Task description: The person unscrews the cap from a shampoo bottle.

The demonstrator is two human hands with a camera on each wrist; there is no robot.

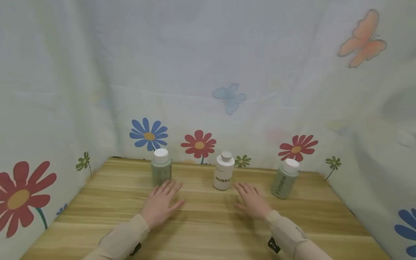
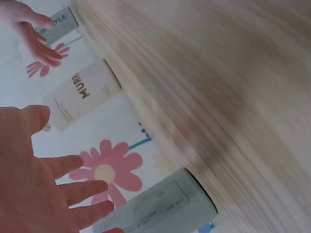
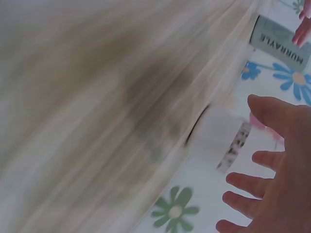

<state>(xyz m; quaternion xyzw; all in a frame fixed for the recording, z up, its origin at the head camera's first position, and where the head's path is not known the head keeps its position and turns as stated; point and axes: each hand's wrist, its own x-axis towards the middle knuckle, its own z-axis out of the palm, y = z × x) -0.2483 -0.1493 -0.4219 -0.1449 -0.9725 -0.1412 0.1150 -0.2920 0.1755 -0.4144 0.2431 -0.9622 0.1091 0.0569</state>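
Three bottles stand in a row toward the far side of the table. On the left is a green bottle [image 1: 160, 169] with a white cap, its lower part partly covered by my left hand [image 1: 162, 204]. A white bottle [image 1: 222, 171] with a grey cap stands in the middle. The other green bottle [image 1: 283, 182], also white-capped, stands at the right. My left hand has its fingers spread and holds nothing. Between the white bottle and the right green bottle, my right hand [image 1: 252, 200] reaches forward with extended fingers, nothing in its grasp. The left wrist view shows the left palm [image 2: 34, 184] facing the bottles.
The wooden table [image 1: 208, 231] reaches back to a pale curtain [image 1: 182, 72] printed with flowers and butterflies. This cloth also hangs along both sides. Dark straps show at both wrists, below the light sleeves [image 1: 292, 234].
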